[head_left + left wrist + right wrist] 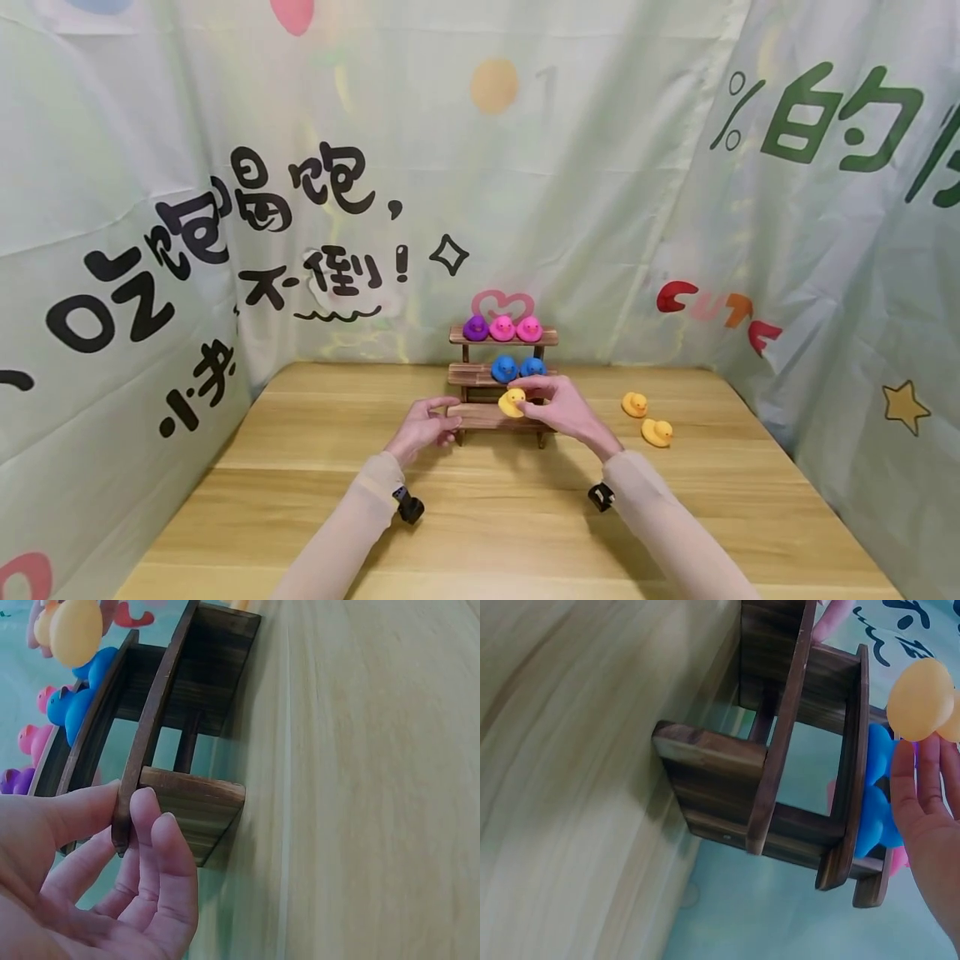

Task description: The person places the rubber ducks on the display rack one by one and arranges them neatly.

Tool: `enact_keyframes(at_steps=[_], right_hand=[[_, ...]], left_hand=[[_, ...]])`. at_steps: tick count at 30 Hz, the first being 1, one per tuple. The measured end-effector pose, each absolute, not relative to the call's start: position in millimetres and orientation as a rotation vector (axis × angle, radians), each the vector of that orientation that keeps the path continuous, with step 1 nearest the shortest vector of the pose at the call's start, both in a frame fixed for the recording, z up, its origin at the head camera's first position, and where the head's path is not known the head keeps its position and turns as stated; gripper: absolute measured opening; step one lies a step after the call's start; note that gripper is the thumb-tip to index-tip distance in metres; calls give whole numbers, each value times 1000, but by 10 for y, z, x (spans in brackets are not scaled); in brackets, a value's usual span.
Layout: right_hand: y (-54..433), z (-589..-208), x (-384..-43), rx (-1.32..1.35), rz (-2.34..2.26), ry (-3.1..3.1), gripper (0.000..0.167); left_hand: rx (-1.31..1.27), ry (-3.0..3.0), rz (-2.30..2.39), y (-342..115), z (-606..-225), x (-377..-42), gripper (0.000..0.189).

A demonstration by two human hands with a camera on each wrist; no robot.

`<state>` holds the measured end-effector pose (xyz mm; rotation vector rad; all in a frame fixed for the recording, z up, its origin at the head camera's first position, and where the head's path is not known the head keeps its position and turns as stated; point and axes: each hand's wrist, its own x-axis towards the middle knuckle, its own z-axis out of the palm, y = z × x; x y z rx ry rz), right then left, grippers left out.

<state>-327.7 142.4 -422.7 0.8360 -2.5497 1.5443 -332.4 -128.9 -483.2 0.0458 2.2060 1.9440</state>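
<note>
A three-tier wooden stand [487, 415] stands on the table. My left hand [422, 427] pinches the left end of its lowest shelf between thumb and fingers, which the left wrist view shows closely. A yellow rubber duck [512, 403] is held in the fingers of my right hand [564, 407], above the lowest shelf. In the right wrist view that duck [921, 699] hangs out beyond the shelves. On the middle shelf sit two blue ducks [505, 369], toward its right end. The top shelf carries a purple duck [476, 327] and two pink ducks [502, 327].
Two more yellow ducks, one farther back [634, 405] and one nearer [657, 432], lie on the table [480, 533] to the right of the stand. A printed cloth [585, 208] hangs close behind the stand and along both sides.
</note>
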Motion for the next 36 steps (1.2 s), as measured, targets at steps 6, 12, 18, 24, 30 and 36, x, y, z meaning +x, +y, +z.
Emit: enact_keyframes(at_steps=[6,12,18,24,30,36], right_hand=[[1321,-4187,-3286,826,1563,-2543,31],[1242,-4188,-3313,870,1621,-2528,30],[1204,-4161,-3352,843,1707,-2497,34],[1199,-4125,-3394,833,1728,-2473,33],[1164,-4106,-3416,840,1715,-2476,32],[1129,-4044,-3408,838,1761,-2433,32]], left_hand=[[51,2213,1930,-1281,-4835,-3323,50],[55,2208,1927,-1289,-4860,-3319,50],[60,2198,1949,-1294,-4845,-3308,50],[57,2193,1955,-1300,-4831,-3314,50],[56,2174,1985,-1317,-4855,-3332,48],[45,2146,2013,-1323,-4888,-3360,48]])
